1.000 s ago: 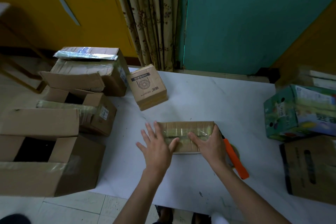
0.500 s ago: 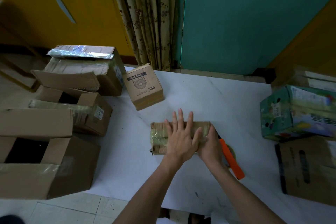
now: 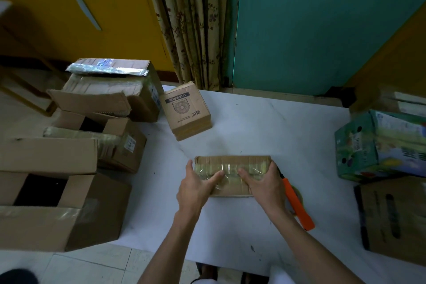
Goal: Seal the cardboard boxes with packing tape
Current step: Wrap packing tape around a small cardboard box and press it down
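Note:
A small flat cardboard box (image 3: pixel 232 165) lies in the middle of the white table (image 3: pixel 288 131), with clear shiny tape across its top. My left hand (image 3: pixel 196 189) grips its left end, thumb on top and fingers round the side. My right hand (image 3: pixel 262 184) grips the right end the same way. An orange-handled tape dispenser (image 3: pixel 298 205) with a roll of tape lies on the table just right of my right hand.
A small printed fan box (image 3: pixel 185 110) stands behind. Open and stacked cardboard boxes (image 3: pixel 76 136) crowd the left edge. A green printed carton (image 3: pixel 378 145) and a brown box (image 3: pixel 396 219) sit at the right. A curtain and teal door are behind the table.
My left hand has slid from flat on the middle of the box back to its left end. Both hands now hold the box by its ends.

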Action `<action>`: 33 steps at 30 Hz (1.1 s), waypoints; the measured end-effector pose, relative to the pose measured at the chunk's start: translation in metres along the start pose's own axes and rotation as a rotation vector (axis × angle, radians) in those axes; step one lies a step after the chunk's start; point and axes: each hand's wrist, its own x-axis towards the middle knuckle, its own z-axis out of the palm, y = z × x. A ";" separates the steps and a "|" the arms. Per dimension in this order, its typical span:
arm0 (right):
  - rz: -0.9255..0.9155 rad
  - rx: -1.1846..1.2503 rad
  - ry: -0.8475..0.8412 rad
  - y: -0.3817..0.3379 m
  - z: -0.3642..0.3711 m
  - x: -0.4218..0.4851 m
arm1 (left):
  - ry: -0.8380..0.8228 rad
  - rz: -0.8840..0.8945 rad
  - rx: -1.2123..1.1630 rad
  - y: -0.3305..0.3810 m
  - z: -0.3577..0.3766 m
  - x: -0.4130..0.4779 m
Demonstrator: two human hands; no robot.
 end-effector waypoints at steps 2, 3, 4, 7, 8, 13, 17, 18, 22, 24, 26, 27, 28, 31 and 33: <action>0.007 -0.018 -0.008 -0.001 0.000 0.000 | 0.022 -0.007 0.039 -0.001 -0.001 0.004; 0.009 -0.023 -0.010 -0.001 -0.001 0.000 | 0.014 -0.009 0.039 0.000 -0.002 0.004; 0.006 -0.021 -0.007 0.000 0.000 0.000 | 0.002 -0.010 0.018 0.000 -0.003 0.005; 0.045 -0.001 -0.026 -0.002 -0.002 -0.001 | -0.022 0.018 -0.149 0.002 -0.003 0.007; 0.078 0.007 -0.038 -0.003 -0.003 0.001 | -0.018 0.010 -0.175 0.004 -0.004 0.008; 0.166 -0.007 -0.033 -0.001 -0.002 0.009 | 0.016 0.009 -0.164 0.004 0.002 0.016; 0.109 -0.071 -0.002 -0.004 -0.003 0.007 | -0.004 0.057 -0.141 -0.002 0.003 0.019; 0.088 -0.081 -0.003 -0.006 -0.004 0.006 | -0.015 0.074 -0.126 -0.001 0.000 0.018; 0.049 -0.072 -0.024 -0.008 -0.009 0.002 | -0.055 0.125 -0.090 0.000 -0.005 0.015; 0.067 -0.038 -0.044 -0.010 -0.013 0.000 | -0.060 0.104 -0.154 0.002 -0.007 0.011; 0.096 0.016 -0.056 -0.011 -0.016 -0.001 | -0.041 0.079 -0.256 0.000 -0.006 0.011; 0.103 0.031 -0.057 -0.011 -0.017 -0.002 | -0.051 0.056 -0.313 -0.005 -0.003 0.013; 0.105 0.045 -0.056 -0.011 -0.016 -0.002 | -0.068 0.034 -0.361 -0.007 -0.003 0.011; 0.087 0.037 -0.032 -0.010 -0.014 -0.002 | -0.103 0.085 -0.342 -0.011 0.000 0.008; 0.091 0.022 -0.014 -0.010 -0.011 0.000 | -0.084 0.146 -0.266 -0.009 0.001 0.010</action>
